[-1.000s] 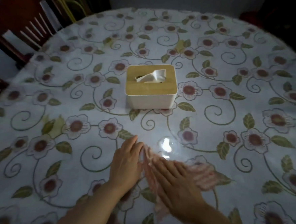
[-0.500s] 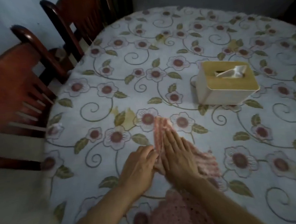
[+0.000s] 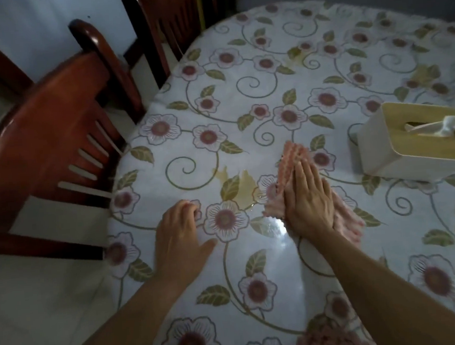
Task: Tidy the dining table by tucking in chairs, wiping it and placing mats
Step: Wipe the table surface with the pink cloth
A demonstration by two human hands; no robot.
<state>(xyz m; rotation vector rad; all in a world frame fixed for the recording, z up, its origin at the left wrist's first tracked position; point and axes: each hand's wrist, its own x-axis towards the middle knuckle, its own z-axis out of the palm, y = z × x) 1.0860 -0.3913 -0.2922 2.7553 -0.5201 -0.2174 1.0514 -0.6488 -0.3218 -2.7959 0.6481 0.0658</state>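
The dining table (image 3: pixel 269 94) wears a white floral cloth under clear plastic. A pink wiping cloth (image 3: pixel 292 157) lies on it near the middle. My right hand (image 3: pixel 307 199) presses flat on this cloth, fingers together and pointing away from me. My left hand (image 3: pixel 180 232) rests on the bare tabletop to the left of the cloth, fingers curled, with nothing in it. A dark red wooden chair (image 3: pixel 48 125) stands at the table's left edge, its backrest close to the rim. Behind it, a second chair (image 3: pixel 167 17) stands by the far left edge.
A white tissue box (image 3: pixel 397 155) with a wooden lid and a tissue sticking out sits right of the cloth. A bright light reflection shines on the plastic near my right wrist. Pale floor shows at the lower left, off the table's edge.
The view swung left, bringing the chairs in. My right hand slid the pink cloth leftward and farther from me. My left hand came off the cloth and now rests apart on the table.
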